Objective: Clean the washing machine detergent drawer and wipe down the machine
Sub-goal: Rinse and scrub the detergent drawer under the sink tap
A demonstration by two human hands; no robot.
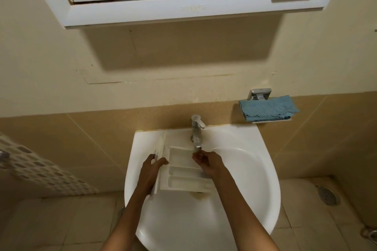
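Observation:
A white detergent drawer point(183, 177) with three compartments lies across the white sink point(255, 179), under the chrome tap point(196, 132). My left hand point(152, 171) grips the drawer's front panel at its left end. My right hand point(208, 162) rests on the drawer's right side, just below the tap's spout, fingers curled; whether it grips the drawer is unclear. I cannot tell whether water is running.
A folded blue cloth point(268, 108) lies on a small wall shelf right of the tap. A white mirror cabinet point(183, 8) hangs above. A perforated white basket point(40, 171) is at the left. A floor drain point(327, 195) sits at the right.

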